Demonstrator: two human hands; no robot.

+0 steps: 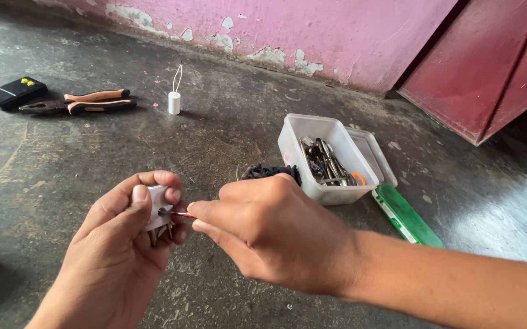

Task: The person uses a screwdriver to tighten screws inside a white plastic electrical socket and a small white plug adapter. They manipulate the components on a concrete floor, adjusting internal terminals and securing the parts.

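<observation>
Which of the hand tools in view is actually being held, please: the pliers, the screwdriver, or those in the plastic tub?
The red-handled screwdriver, pinched in the right hand against the white plug; the others lie untouched.

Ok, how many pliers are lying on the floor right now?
1. The pliers, with orange and black handles, lie on the floor at far left beside a black box. The white tub holds metal tools too jumbled to identify, so more could be hidden there.

Both hands, left (114, 244) and right (269, 234), are bare, with bare forearms, no sleeves and short nails.
</observation>
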